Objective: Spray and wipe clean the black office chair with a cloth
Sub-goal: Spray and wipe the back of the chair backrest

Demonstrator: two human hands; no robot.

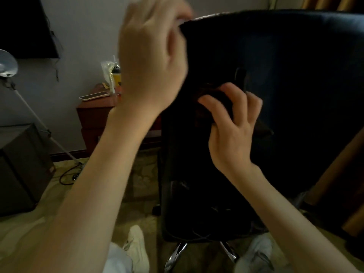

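**Chair back fills your view, cloth in your right grip**

The black office chair (285, 66) stands with its back to you and blocks most of the room. To its left are a dark cabinet (19, 164), a wall screen (25, 26) and a reddish counter (94, 113) carrying a yellow bottle (116, 76) and a phone (94, 95). Your white shoes (137, 247) flank the chrome base (177, 253). Your left grip (153, 62), blurred, curls over the backrest's top edge. Your right grip (230, 131) bunches the dark cloth (210, 91) against the middle of the backrest.
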